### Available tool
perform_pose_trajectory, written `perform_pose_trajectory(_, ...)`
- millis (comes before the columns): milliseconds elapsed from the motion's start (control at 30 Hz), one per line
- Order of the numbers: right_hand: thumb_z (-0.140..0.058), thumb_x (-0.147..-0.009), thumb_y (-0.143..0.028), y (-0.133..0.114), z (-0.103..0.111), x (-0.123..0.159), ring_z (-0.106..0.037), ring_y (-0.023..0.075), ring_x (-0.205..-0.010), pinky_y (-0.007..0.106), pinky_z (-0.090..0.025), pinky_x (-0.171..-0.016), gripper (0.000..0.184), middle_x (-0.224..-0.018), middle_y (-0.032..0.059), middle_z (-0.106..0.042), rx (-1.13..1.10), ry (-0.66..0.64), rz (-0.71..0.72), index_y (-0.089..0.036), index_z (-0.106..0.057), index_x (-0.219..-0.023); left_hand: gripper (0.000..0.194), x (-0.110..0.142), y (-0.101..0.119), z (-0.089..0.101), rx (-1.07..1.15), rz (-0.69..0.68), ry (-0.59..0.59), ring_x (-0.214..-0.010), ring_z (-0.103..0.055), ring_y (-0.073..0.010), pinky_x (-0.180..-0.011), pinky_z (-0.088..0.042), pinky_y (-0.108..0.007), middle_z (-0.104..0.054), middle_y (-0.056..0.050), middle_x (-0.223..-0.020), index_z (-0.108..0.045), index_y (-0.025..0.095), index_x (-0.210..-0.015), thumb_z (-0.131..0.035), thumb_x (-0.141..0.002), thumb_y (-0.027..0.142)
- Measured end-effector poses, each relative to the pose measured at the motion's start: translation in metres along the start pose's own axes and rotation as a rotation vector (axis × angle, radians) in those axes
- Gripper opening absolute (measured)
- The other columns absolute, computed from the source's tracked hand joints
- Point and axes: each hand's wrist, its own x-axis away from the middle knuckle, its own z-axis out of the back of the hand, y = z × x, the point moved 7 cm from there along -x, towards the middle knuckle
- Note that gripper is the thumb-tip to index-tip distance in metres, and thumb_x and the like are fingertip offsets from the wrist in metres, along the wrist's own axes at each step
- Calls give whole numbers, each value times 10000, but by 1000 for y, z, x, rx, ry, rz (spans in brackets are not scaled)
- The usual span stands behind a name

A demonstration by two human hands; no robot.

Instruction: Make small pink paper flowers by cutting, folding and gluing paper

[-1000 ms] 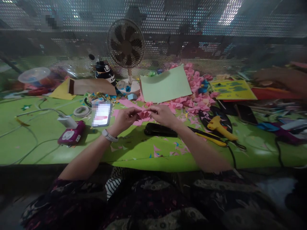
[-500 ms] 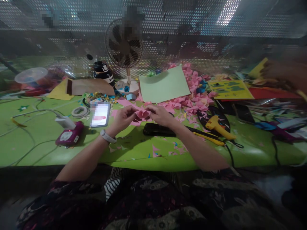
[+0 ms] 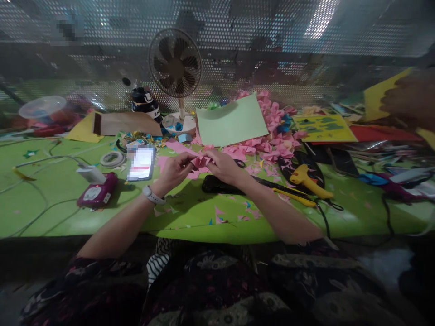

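Note:
My left hand [image 3: 175,170] and my right hand [image 3: 222,165] meet over the green table [image 3: 61,199]. Both pinch a small folded pink paper piece [image 3: 200,161] between fingertips, held just above the tabletop. A white band sits on my left wrist. Right behind my right hand lies a black stapler [image 3: 220,185]. A pile of folded pink paper shapes [image 3: 272,136] lies beyond my hands, with a pale green sheet [image 3: 231,120] resting on it.
A phone [image 3: 141,162], tape roll [image 3: 113,158], magenta device [image 3: 97,192] and white charger lie left. A fan [image 3: 176,68] stands behind. A yellow glue gun [image 3: 307,177] lies right. Another person's hand [image 3: 406,97] holds yellow paper at far right. Paper scraps litter the table.
My hands stay together and keep working the pink paper piece, whose shape between the fingers shifts. The other person's hand at the far right has lifted a yellow sheet.

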Motion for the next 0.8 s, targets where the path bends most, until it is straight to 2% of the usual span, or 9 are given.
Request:
perform_pose_trajectory(67,-466,-904,-120,-3,1,1,-625,230,-933,313,-445,-752,245,-1074,137,-701,138,35,11,-138,-638,-1078,232,0,1,1,-41,-22,23,-686,-700,-135,-619,-569,-225,-745,-70,-823,-693,143,-1017,-567,-883,284)
perform_pose_trajectory(133,-447,-900,-108,-4,-1,1,-622,236,-941,322,-442,-769,259,-1063,128,-707,181,26,16,-148,-646,-1063,212,0,7,2,-131,-76,49,-670,-680,-129,-607,-541,-222,-748,-59,-820,-707,156,-995,-568,-863,247)
perform_pose_trajectory(300,-434,-864,-77,-2,-2,1,-630,190,-794,291,-446,-746,247,-897,56,-725,4,-12,12,-179,-645,-942,133,4,22,3,-341,-199,61,-564,-579,-109,-551,-452,-217,-711,-29,-707,-696,172,-828,-567,-839,204)
perform_pose_trajectory(367,-437,-859,-75,-4,0,2,-639,197,-832,293,-446,-767,251,-935,67,-731,9,5,17,-173,-648,-955,125,5,23,2,-380,-207,60,-565,-583,-116,-549,-438,-218,-704,-34,-689,-679,173,-786,-577,-846,214)
perform_pose_trajectory(467,-449,-883,-103,-8,5,4,-644,234,-918,314,-442,-792,266,-1068,122,-724,115,63,-3,-143,-649,-1054,127,6,20,3,-357,-189,74,-610,-632,-129,-579,-465,-222,-727,-44,-735,-687,176,-841,-568,-861,213)
perform_pose_trajectory(533,-445,-907,-122,-10,6,5,-652,239,-905,316,-446,-776,286,-1081,137,-722,134,85,-24,-128,-637,-1118,149,6,20,4,-325,-180,101,-649,-660,-135,-602,-491,-225,-744,-48,-781,-696,177,-904,-559,-859,211)
perform_pose_trajectory(667,-446,-903,-107,-11,6,5,-662,215,-866,293,-455,-762,292,-1021,110,-737,47,79,-14,-139,-650,-1109,198,8,23,7,-327,-173,163,-693,-680,-133,-635,-526,-224,-765,-50,-879,-711,182,-969,-571,-830,206)
perform_pose_trajectory(800,-445,-882,-83,-7,7,3,-665,199,-868,285,-462,-773,292,-984,89,-744,-67,53,23,-146,-670,-1058,206,10,22,8,-310,-158,187,-691,-685,-136,-654,-547,-235,-771,-52,-880,-726,176,-972,-582,-836,229)
